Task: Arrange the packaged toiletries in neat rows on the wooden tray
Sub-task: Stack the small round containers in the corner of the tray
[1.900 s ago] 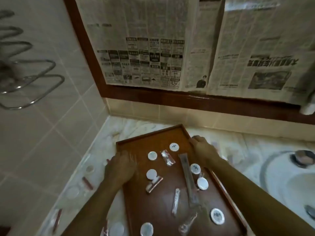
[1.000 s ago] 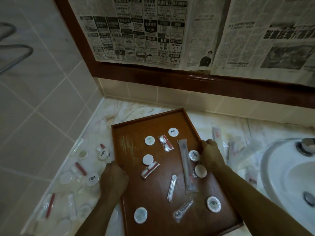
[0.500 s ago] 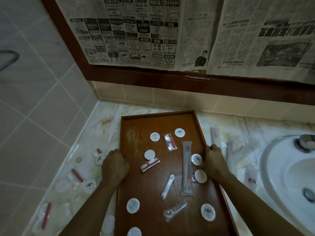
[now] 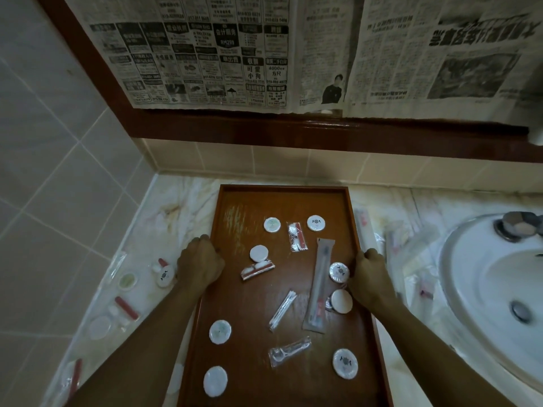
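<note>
Evidently you are clamping your left hand [image 4: 199,264] and right hand [image 4: 368,277] on the wooden tray's [image 4: 282,190] side rims, steadying it flat on the table [image 4: 182,201] while the packaged toiletries [image 4: 318,284] are lying scattered inside, awaiting rows.

— Where is free room found?
— Bare wood is left along the far left of the brown rectangular wooden tray [image 4: 235,207].
— And obstacles?
— The centre is blocked by the long clear plastic sachet [image 4: 318,284]; the marble counter [image 4: 182,201] is cluttered by the white round packet [image 4: 164,276].
</note>
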